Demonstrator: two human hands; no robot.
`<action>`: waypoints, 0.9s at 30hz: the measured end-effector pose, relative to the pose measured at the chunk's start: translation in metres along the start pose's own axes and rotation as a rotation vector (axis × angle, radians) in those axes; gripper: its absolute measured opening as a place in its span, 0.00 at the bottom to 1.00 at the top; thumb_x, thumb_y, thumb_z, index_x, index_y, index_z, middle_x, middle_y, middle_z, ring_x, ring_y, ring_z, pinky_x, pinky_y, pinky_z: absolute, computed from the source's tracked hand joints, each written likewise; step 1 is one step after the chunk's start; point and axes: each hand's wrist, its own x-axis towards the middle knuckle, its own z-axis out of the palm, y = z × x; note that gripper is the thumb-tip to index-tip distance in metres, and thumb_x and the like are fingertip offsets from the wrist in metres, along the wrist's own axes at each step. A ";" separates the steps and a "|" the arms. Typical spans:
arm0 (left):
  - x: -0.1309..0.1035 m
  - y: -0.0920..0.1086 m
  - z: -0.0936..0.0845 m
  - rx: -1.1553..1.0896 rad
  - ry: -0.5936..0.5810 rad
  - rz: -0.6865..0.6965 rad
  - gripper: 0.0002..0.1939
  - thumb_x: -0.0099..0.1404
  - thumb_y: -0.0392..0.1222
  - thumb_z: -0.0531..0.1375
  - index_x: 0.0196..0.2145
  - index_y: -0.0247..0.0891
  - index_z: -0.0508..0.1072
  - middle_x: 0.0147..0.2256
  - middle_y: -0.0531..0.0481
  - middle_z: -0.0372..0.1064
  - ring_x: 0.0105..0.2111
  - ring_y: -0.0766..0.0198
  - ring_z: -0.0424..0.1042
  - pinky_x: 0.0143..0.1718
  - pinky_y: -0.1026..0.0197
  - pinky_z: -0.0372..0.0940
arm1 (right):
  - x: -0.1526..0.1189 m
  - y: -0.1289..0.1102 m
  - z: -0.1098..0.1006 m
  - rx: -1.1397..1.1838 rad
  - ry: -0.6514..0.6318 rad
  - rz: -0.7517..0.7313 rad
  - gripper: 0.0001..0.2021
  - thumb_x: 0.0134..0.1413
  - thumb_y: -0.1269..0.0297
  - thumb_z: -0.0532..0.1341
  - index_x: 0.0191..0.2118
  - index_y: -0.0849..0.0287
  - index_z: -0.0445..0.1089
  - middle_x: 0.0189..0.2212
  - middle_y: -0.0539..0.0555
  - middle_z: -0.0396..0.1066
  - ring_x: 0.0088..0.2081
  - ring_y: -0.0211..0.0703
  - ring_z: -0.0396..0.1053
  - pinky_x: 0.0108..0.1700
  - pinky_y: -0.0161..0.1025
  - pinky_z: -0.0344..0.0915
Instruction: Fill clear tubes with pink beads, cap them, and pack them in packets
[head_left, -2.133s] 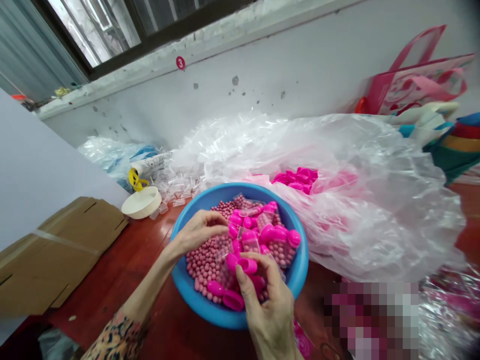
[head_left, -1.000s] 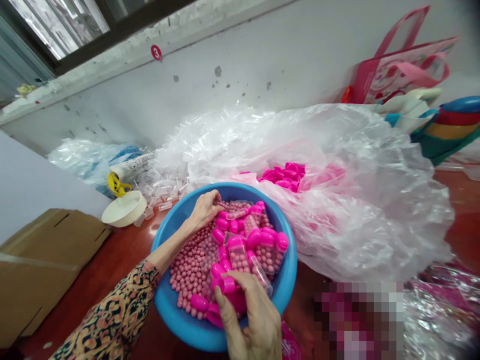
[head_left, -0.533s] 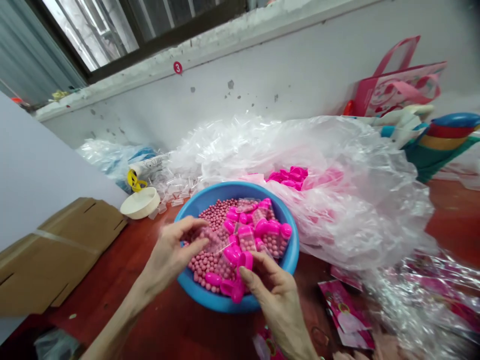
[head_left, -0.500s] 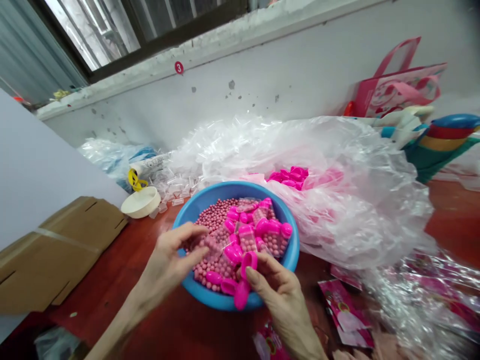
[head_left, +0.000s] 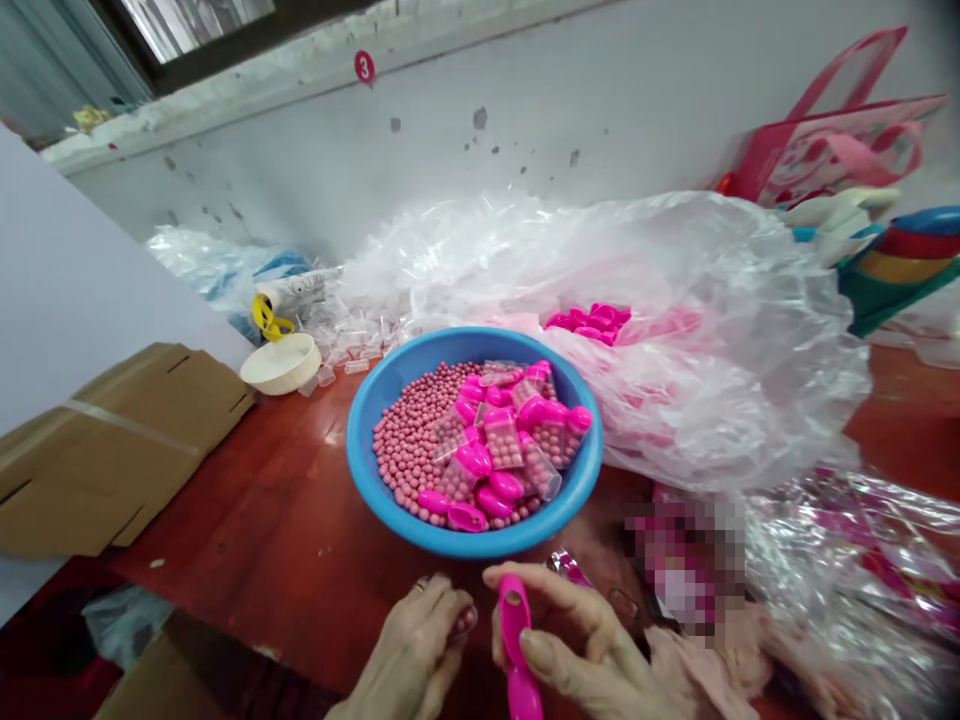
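Note:
Below the bowl's near rim, my left hand [head_left: 416, 645] is closed, with a few pink beads [head_left: 466, 621] showing at its fingertips; whether a clear case is around them I cannot tell. Close beside it, my right hand [head_left: 589, 645] pinches a bright pink hollow plastic piece [head_left: 516, 625] between thumb and fingers. That piece has an open oval cavity at its upper end. A blue bowl [head_left: 362, 470] holds loose dusty-pink beads [head_left: 409, 435] and several clear bead-filled cases [head_left: 502, 440] with pink caps. More pink plastic parts [head_left: 466, 517] lie on the beads.
Behind the bowl spreads a big clear plastic bag [head_left: 697, 390] with pink pieces [head_left: 592, 322] in it. Clear small cases [head_left: 360, 335], a tape roll [head_left: 281, 365] and flattened cardboard [head_left: 135, 440] lie left. Shiny packaging [head_left: 847, 570] covers the right side of the red table [head_left: 300, 520].
Both my hands have moved from the bowl toward me. My left hand has drawn beads out with its fingers closed; my right hand still grips a pink piece. The view has tilted down.

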 end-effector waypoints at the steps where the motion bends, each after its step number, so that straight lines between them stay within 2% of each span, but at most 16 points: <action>1: -0.003 -0.003 0.008 -0.048 0.035 -0.038 0.12 0.57 0.26 0.55 0.36 0.39 0.73 0.31 0.45 0.73 0.31 0.54 0.73 0.34 0.55 0.69 | 0.001 0.006 -0.003 -0.040 0.015 0.002 0.19 0.39 0.55 0.72 0.40 0.53 0.77 0.30 0.49 0.75 0.33 0.36 0.70 0.40 0.33 0.64; 5: -0.013 -0.010 0.026 -0.175 0.148 -0.164 0.11 0.58 0.28 0.57 0.37 0.39 0.73 0.33 0.44 0.74 0.33 0.54 0.74 0.36 0.55 0.70 | 0.011 0.032 -0.014 -0.354 0.109 -0.110 0.16 0.43 0.55 0.70 0.38 0.58 0.76 0.30 0.52 0.75 0.32 0.40 0.71 0.38 0.36 0.67; 7: -0.015 -0.012 0.030 -0.208 0.189 -0.207 0.16 0.57 0.27 0.57 0.43 0.38 0.72 0.38 0.42 0.75 0.37 0.54 0.75 0.39 0.55 0.70 | 0.016 0.041 -0.018 -0.602 0.148 -0.233 0.11 0.48 0.58 0.67 0.36 0.58 0.75 0.29 0.51 0.75 0.31 0.41 0.71 0.35 0.34 0.67; 9: -0.015 -0.012 0.031 -0.257 0.223 -0.242 0.17 0.56 0.27 0.57 0.44 0.37 0.70 0.39 0.43 0.75 0.38 0.56 0.75 0.40 0.57 0.70 | 0.019 0.046 -0.022 -0.848 0.150 -0.425 0.07 0.51 0.60 0.66 0.35 0.56 0.75 0.28 0.50 0.75 0.30 0.40 0.72 0.32 0.31 0.67; 11: -0.013 -0.012 0.032 -0.313 0.236 -0.259 0.13 0.56 0.28 0.59 0.38 0.38 0.72 0.33 0.47 0.74 0.33 0.59 0.74 0.35 0.60 0.69 | 0.022 0.048 -0.025 -0.993 0.137 -0.610 0.05 0.55 0.62 0.63 0.36 0.55 0.75 0.28 0.49 0.74 0.28 0.38 0.72 0.31 0.29 0.67; 13: -0.009 -0.012 0.032 -0.372 0.243 -0.270 0.08 0.55 0.28 0.61 0.32 0.38 0.72 0.29 0.51 0.72 0.30 0.61 0.72 0.32 0.63 0.68 | 0.024 0.051 -0.029 -1.037 0.137 -0.715 0.07 0.59 0.63 0.60 0.40 0.55 0.74 0.28 0.50 0.73 0.29 0.37 0.72 0.32 0.28 0.68; 17: -0.003 -0.013 0.036 -0.487 0.266 -0.289 0.07 0.52 0.28 0.64 0.28 0.37 0.72 0.27 0.53 0.69 0.28 0.63 0.69 0.30 0.64 0.65 | 0.029 0.057 -0.032 -1.099 0.129 -0.781 0.09 0.63 0.64 0.55 0.43 0.56 0.72 0.32 0.53 0.72 0.33 0.38 0.73 0.35 0.30 0.70; 22: -0.001 -0.016 0.042 -0.587 0.271 -0.284 0.06 0.51 0.27 0.64 0.26 0.36 0.74 0.26 0.52 0.70 0.28 0.62 0.69 0.30 0.63 0.64 | 0.033 0.057 -0.024 -1.287 0.112 -0.882 0.14 0.65 0.62 0.52 0.39 0.58 0.74 0.27 0.54 0.69 0.28 0.40 0.70 0.28 0.33 0.68; 27: -0.002 -0.020 0.043 -0.633 0.281 -0.260 0.04 0.51 0.30 0.65 0.26 0.35 0.76 0.25 0.50 0.71 0.27 0.61 0.70 0.30 0.62 0.64 | 0.035 0.060 -0.026 -1.431 0.084 -0.912 0.20 0.67 0.60 0.47 0.37 0.58 0.75 0.25 0.53 0.66 0.26 0.38 0.67 0.26 0.31 0.66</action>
